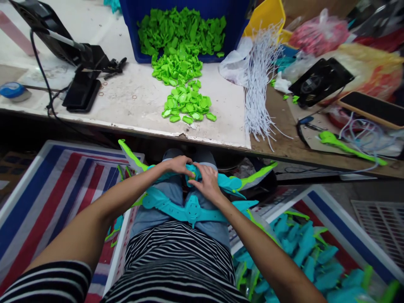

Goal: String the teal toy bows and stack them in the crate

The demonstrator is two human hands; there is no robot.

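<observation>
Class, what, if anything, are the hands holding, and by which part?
The left hand and right hand both hold the farther turquoise-and-green bow-shaped piece by its middle. The similar nearer piece is not gripped.

Single first-person view from a camera on the wearer's head, facing forward and steeply down. Nearest is the black-and-white striped shirt (176, 267), seen from above, with the forearms stretching away to the left hand (180, 165) and right hand (206, 181) near the centre, above the lap. Farther off, the worktop (221, 122) crosses the full width, its far side looked down on at a slant; a blue bin (128, 25) is cut off at the far edge. The wide view takes in stripe-lined crates (63, 185) left and right.
</observation>
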